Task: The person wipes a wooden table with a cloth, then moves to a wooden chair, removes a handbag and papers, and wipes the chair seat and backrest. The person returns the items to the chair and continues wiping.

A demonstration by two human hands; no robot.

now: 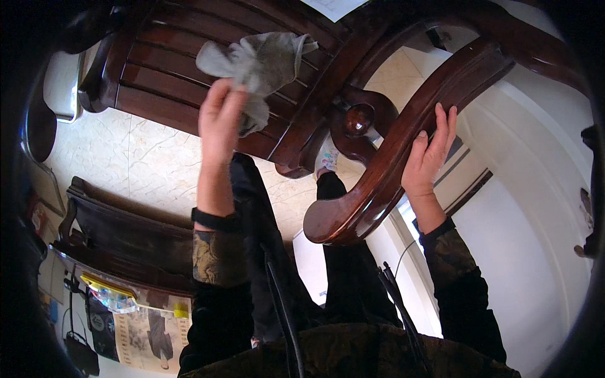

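A grey cloth (272, 64) hangs bunched from my left hand (221, 120), which grips it over the slatted seat (165, 71) of a dark wooden bench. Some blur shows on that hand and the cloth. My right hand (427, 153) rests against the outer side of the curved wooden armrest (401, 141), fingers spread and fingertips on the wood. Beneath the armrest, a carved scroll support with a round wooden knob (359, 119) joins it to the seat frame.
A white wall (515, 236) rises on the right. Pale marbled floor tiles (127, 160) lie below. At lower left stands a dark wooden cabinet (137, 236) bearing a yellow-edged item (108, 286) and a printed sheet (151, 340). White paper (336, 7) lies at the top.
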